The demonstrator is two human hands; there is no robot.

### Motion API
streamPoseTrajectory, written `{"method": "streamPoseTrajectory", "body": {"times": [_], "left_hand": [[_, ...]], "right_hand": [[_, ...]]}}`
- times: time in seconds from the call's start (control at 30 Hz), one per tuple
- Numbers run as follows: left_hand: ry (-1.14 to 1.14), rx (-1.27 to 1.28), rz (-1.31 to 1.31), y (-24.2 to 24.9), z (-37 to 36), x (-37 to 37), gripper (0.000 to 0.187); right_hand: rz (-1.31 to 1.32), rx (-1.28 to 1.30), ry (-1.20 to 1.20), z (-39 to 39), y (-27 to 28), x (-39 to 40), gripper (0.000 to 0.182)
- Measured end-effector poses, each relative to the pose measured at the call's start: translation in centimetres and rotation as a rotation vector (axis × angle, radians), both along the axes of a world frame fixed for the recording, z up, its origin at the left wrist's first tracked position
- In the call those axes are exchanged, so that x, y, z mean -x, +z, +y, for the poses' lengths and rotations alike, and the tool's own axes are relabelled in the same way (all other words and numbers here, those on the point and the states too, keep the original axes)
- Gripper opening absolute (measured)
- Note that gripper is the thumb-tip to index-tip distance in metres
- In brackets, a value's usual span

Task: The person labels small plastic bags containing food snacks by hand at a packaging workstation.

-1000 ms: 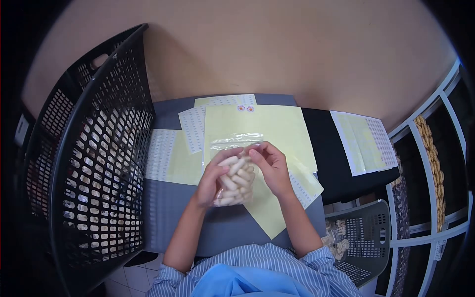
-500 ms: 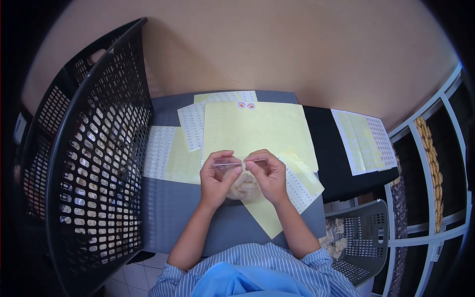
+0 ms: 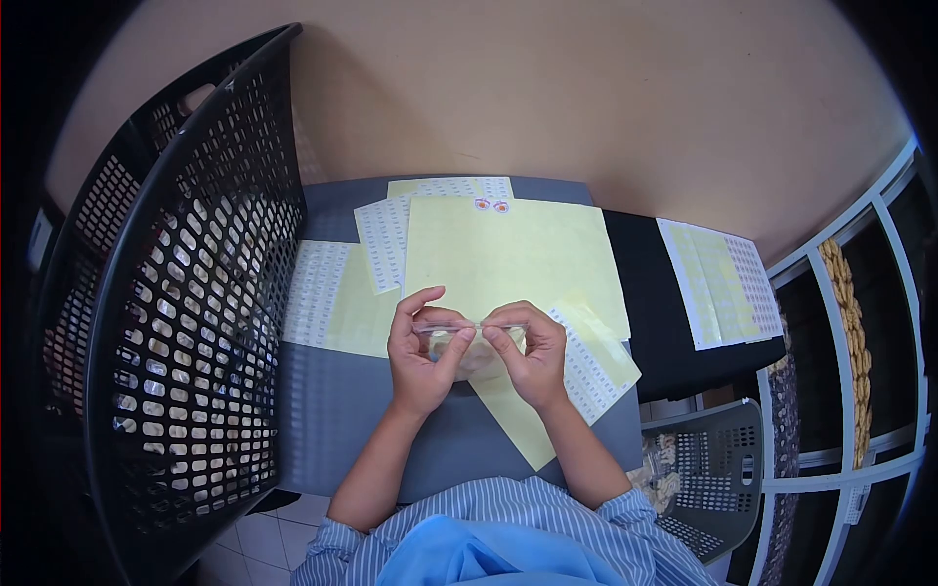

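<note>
A clear plastic bag with pale contents hangs between my hands, above the grey table. My left hand pinches the bag's top edge between thumb and forefinger. On the other side, my right hand pinches the same edge close beside the left fingertips. Much of the bag is hidden by the thumbs and palms. Behind it lies a big pale yellow sheet with two small round orange stickers at its top edge.
Several label sheets lie on the grey table. A tall dark slatted basket holding packets stands at the left. Another sheet of stickers lies on black cloth at the right. Below it is a grey basket with bags inside.
Both hands stay on the bag's top edge, and the left has shifted slightly up and left. The bag's body has tipped up, so less of its contents shows.
</note>
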State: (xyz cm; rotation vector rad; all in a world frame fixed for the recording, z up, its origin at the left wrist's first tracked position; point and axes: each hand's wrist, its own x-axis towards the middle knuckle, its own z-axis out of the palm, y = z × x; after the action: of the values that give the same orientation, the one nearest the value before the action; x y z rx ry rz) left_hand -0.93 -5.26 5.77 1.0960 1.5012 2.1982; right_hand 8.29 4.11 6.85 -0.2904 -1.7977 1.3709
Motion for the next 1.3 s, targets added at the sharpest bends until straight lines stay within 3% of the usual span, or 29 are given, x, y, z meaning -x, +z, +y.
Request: {"method": "streamPoseTrajectory", "body": {"times": [0.2,0.37,0.47,1.3], "left_hand": [[0.042,0.024,0.008,0.44,-0.27,0.09,0.063],[0.002,0.076,0.032,0.51,-0.27,0.66,0.083],[0.001,0.093,-0.004,0.68,-0.30,0.63,0.085],[-0.033,0.063,-0.033,0.88,-0.24,-0.14,0.084]], "right_hand": [[-0.009,0.011,-0.004,-0.04,-0.21,-0.08,0.005],[-0.003,0.098,0.160,0.32,-0.33,-0.08,0.008],[-0.012,-0.018,0.055,0.27,-0.35,0.05,0.008],[0.015,-0.030,0.084,-0.17,-0.09,-0.35,0.007]]}}
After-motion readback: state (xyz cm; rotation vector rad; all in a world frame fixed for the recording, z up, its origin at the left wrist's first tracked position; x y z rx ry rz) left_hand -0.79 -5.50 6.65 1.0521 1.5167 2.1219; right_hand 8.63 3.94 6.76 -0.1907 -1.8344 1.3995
